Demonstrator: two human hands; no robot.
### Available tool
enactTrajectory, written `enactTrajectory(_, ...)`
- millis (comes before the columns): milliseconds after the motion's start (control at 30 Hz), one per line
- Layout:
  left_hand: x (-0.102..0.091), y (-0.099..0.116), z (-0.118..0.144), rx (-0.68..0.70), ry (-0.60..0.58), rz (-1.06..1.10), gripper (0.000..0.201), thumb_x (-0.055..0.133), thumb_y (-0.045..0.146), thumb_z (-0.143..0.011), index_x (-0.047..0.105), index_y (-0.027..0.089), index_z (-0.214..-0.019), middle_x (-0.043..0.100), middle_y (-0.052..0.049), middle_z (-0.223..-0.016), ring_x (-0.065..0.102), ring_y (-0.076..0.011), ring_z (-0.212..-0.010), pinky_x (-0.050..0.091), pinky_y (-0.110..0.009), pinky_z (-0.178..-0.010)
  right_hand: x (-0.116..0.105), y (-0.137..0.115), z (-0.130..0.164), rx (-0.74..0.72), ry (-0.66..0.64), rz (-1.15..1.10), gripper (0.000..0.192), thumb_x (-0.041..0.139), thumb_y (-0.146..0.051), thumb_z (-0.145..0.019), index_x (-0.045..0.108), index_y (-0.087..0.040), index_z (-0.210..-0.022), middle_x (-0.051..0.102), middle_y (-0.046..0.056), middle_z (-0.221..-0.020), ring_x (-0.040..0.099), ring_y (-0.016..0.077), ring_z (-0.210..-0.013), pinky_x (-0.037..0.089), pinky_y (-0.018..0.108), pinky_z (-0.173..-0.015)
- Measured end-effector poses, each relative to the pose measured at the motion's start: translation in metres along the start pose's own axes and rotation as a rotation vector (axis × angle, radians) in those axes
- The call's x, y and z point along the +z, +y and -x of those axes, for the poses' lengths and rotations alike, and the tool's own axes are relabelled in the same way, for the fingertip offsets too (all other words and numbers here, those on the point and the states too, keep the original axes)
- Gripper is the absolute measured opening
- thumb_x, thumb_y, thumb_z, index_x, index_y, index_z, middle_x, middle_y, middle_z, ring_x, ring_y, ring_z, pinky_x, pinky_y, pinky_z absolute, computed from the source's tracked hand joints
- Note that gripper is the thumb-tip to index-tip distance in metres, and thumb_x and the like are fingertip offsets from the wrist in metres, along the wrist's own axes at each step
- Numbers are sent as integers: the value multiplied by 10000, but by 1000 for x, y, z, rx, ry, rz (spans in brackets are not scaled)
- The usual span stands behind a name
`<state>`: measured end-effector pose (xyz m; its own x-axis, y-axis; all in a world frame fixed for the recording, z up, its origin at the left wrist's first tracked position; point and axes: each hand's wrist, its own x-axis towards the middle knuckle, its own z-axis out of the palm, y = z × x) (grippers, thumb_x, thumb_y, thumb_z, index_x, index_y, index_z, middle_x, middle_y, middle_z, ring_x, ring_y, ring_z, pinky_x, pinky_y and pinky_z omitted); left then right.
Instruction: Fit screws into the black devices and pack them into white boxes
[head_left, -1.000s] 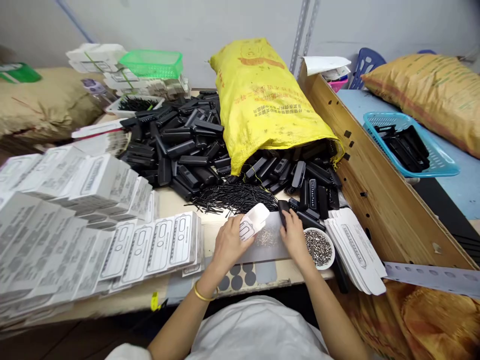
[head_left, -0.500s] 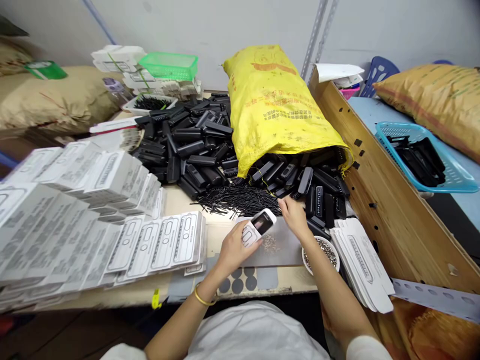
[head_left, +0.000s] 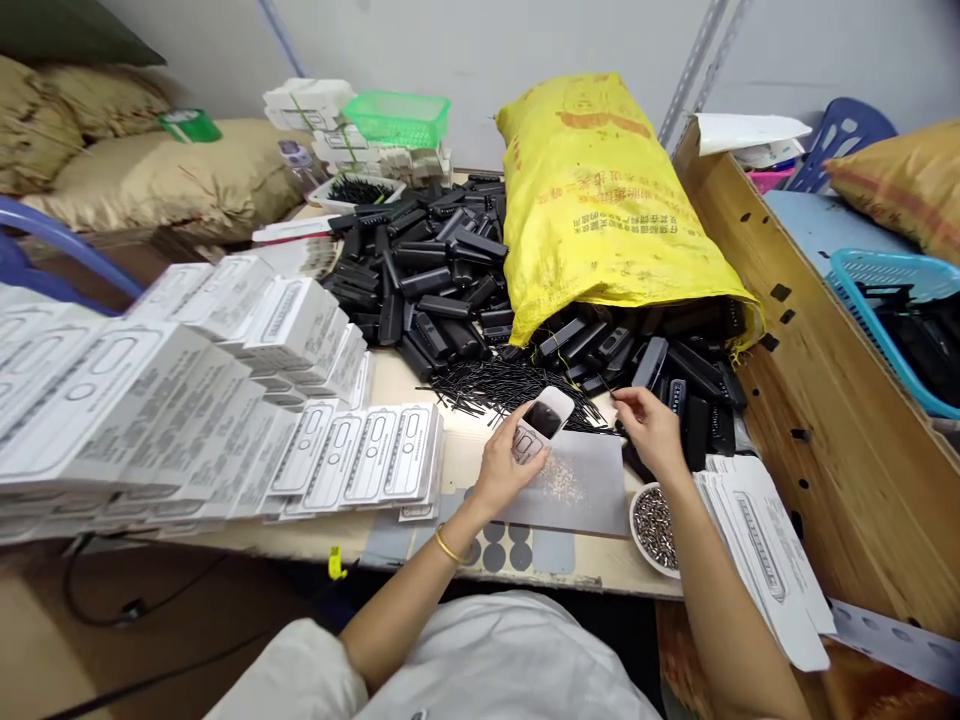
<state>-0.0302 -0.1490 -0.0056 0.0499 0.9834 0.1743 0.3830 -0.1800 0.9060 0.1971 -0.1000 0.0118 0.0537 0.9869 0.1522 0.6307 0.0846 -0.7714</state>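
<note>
My left hand (head_left: 504, 468) is closed round a small white printed box (head_left: 527, 441). The box tilts with its top end open, and something black shows inside. To the right, my right hand (head_left: 651, 432) pinches a thin black stick (head_left: 607, 387), held just above the work surface. A heap of similar black sticks (head_left: 517, 392) lies beyond both hands. Below the box, small pale bits (head_left: 562, 482) are scattered on a grey sheet (head_left: 600, 510). By my right forearm stands a white bowl of small metal parts (head_left: 654, 527).
Packed white boxes (head_left: 352, 455) are stacked at left. Black plastic cases (head_left: 431, 255) pile up behind, some spilling from a yellow sack (head_left: 600, 200). Flat cartons (head_left: 757, 550) lie at right beside a wooden board (head_left: 810, 380). A blue basket (head_left: 877, 330) stands beyond it.
The view has turned left, so the scene sits farther right. My right hand has drawn a little away from the stick heap, and the thin stick now shows at its fingertips. My left hand keeps the box.
</note>
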Motion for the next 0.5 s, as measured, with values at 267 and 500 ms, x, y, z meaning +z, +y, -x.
enactTrajectory(267,17,5,5,45,-108,-29,665,633,177,-739,446,223,-1375,564,-89,-1328,509,-238,-1247,362,-432,-1102,-23,-61,39,-392,-69,79,249,450,-223,-927,696,-255,-943,662,74,-909,609,214,-889,503,357,-781)
enactTrajectory(500,27,7,12,8,-68,144,714,640,227,-775,332,224,-1419,444,-112,-1452,440,-238,-1326,321,-426,-1118,16,-52,46,-236,84,-138,215,610,-337,-857,635,-252,-1053,644,82,-1124,579,247,-1059,476,423,-920)
